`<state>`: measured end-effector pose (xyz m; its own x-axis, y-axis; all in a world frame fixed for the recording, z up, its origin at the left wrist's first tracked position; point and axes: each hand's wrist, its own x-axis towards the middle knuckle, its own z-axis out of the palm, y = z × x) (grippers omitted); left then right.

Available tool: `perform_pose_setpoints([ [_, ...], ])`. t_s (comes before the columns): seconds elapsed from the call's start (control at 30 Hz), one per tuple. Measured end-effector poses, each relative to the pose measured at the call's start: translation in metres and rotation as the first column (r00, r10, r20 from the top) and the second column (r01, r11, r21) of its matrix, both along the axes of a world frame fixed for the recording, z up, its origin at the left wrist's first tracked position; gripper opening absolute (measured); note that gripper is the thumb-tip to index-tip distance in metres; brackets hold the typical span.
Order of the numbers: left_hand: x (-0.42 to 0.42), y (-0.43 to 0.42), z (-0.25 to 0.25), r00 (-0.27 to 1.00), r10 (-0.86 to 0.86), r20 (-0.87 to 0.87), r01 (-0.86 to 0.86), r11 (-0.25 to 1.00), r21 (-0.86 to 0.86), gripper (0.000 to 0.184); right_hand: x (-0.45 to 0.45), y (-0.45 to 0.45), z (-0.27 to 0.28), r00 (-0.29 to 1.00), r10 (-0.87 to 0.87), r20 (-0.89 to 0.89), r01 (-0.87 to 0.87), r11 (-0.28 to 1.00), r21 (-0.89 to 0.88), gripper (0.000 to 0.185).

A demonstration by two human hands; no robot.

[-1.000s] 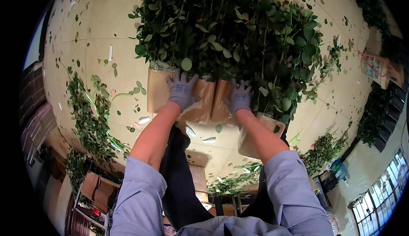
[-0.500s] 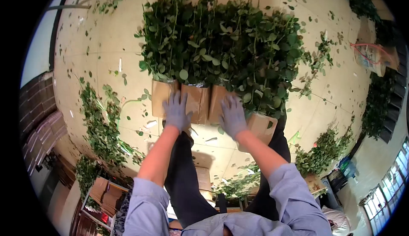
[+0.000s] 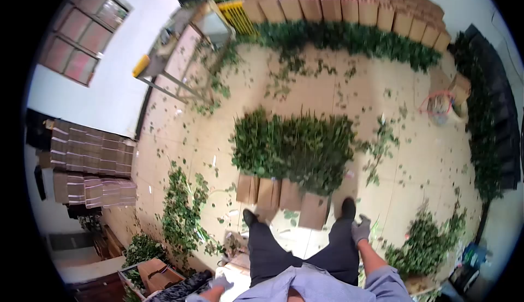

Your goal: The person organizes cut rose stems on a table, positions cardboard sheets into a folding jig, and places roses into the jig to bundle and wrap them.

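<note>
Four wrapped bundles of leafy stems lie side by side on the tiled floor, their brown cardboard wraps toward my feet. The rightmost wrap sits closer to me than the others. My right hand, in a grey glove, hangs beside my right knee, touching no bundle; its fingers are partly spread and hold nothing. At the lower left, my left hand is blurred beside a white surface, its fingers not clear.
Loose greenery lies at left, with another pile at right. A metal-legged table stands upper left. Many wrapped bundles line the far wall. Cardboard stacks stand left; a bucket is at right.
Both hands have left the cardboard wraps and come back toward my body, one to each side. The view has risen and widened, showing the far wall.
</note>
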<state>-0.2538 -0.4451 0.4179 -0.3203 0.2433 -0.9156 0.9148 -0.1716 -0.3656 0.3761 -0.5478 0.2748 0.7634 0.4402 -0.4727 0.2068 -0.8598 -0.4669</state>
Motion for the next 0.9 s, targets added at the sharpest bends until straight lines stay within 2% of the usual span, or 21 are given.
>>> perform_pose_setpoints([
  [0.03,0.01,-0.037,0.01,0.996,0.091,0.024,-0.091,0.996,0.002,0.083,0.018,0.005,-0.002,0.996,0.085,0.03,-0.084,0.996,-0.043,0.053],
  [0.07,0.027,-0.07,0.019,0.981,0.181,0.067,-0.181,0.983,-0.003,0.083,0.036,0.012,0.014,0.991,0.023,-0.135,-0.046,0.984,-0.172,0.052],
  [0.1,0.048,-0.097,0.02,0.963,0.239,0.121,-0.241,0.971,0.001,0.082,0.052,0.008,0.003,0.975,0.036,-0.221,-0.091,0.966,-0.243,0.046],
  [0.17,0.091,-0.128,0.008,0.919,0.315,0.235,-0.325,0.946,0.005,0.08,0.092,-0.005,-0.077,0.831,0.041,-0.554,-0.175,0.966,-0.191,0.046],
  [0.23,0.13,-0.138,-0.021,0.88,0.297,0.371,-0.335,0.941,0.041,0.078,0.125,0.001,-0.068,0.857,0.027,-0.515,-0.058,0.997,-0.043,0.042],
  [0.27,0.146,-0.137,-0.034,0.858,0.247,0.451,-0.313,0.947,0.077,0.078,0.141,-0.005,-0.08,0.923,0.156,-0.352,-0.125,0.986,0.109,0.043],
  [0.3,0.168,-0.123,-0.028,0.833,0.188,0.521,-0.288,0.95,0.117,0.077,0.153,-0.002,-0.043,0.942,0.189,-0.277,-0.141,0.973,0.183,0.046],
  [0.33,0.18,-0.116,-0.021,0.806,0.06,0.589,-0.219,0.954,0.203,0.069,0.163,-0.002,-0.013,0.945,0.184,-0.272,-0.143,0.976,0.163,0.047],
  [0.37,0.209,-0.099,0.009,0.77,-0.08,0.633,-0.151,0.941,0.302,0.061,0.168,-0.003,0.028,0.948,0.17,-0.269,-0.138,0.981,0.134,0.049],
  [0.43,0.26,-0.076,0.061,0.575,-0.001,0.818,-0.486,0.804,0.343,0.05,0.172,-0.013,0.055,0.96,0.179,-0.216,-0.158,0.981,0.112,0.05],
  [0.47,0.266,-0.076,0.064,0.575,-0.021,0.818,-0.452,0.825,0.339,0.05,0.168,-0.032,0.066,0.961,0.204,-0.184,-0.194,0.978,0.071,0.052],
  [0.53,0.27,-0.078,0.054,0.136,0.057,0.989,-0.776,0.626,0.071,0.045,0.152,-0.062,0.095,0.963,0.158,-0.218,-0.162,0.987,0.001,0.054],
  [0.57,0.269,-0.091,0.061,0.137,0.059,0.989,-0.753,0.655,0.065,0.045,0.138,-0.084,0.108,0.954,0.154,-0.259,-0.176,0.982,-0.066,0.056],
  [0.63,0.261,-0.119,0.069,0.106,0.068,0.992,-0.77,0.637,0.039,0.042,0.104,-0.128,0.106,0.973,0.137,-0.184,-0.149,0.987,-0.057,0.05],
  [0.67,0.24,-0.142,0.05,0.113,0.105,0.988,-0.764,0.645,0.019,0.044,0.086,-0.152,0.102,0.924,0.3,-0.236,-0.349,0.914,-0.205,0.049],
  [0.7,0.222,-0.169,0.05,0.1,0.112,0.989,-0.774,0.633,0.006,0.044,0.07,-0.173,0.096,0.837,0.452,-0.31,-0.541,0.771,-0.335,0.049],
  [0.77,0.174,-0.226,0.05,0.398,0.147,0.905,-0.698,0.689,0.195,0.046,0.043,-0.222,0.026,0.731,0.599,-0.328,-0.681,0.668,-0.299,0.047],
  [0.8,0.127,-0.274,0.0,0.57,0.18,0.802,-0.648,0.699,0.303,0.048,0.04,-0.216,0.032,0.698,0.636,-0.329,-0.716,0.636,-0.289,0.047],
  [0.83,0.087,-0.317,-0.037,0.714,0.218,0.666,-0.576,0.723,0.381,0.051,0.037,-0.213,0.046,0.767,0.554,-0.323,-0.632,0.738,-0.235,0.047],
  [0.87,0.067,-0.354,-0.031,0.751,0.306,0.585,-0.583,0.724,0.369,0.048,0.036,-0.21,0.059,0.826,0.459,-0.327,-0.532,0.827,-0.184,0.047],
  [0.9,0.053,-0.372,-0.014,0.711,0.403,0.577,-0.661,0.663,0.351,0.046,0.038,-0.194,0.073,0.806,0.496,-0.324,-0.569,0.801,-0.187,0.047],
])
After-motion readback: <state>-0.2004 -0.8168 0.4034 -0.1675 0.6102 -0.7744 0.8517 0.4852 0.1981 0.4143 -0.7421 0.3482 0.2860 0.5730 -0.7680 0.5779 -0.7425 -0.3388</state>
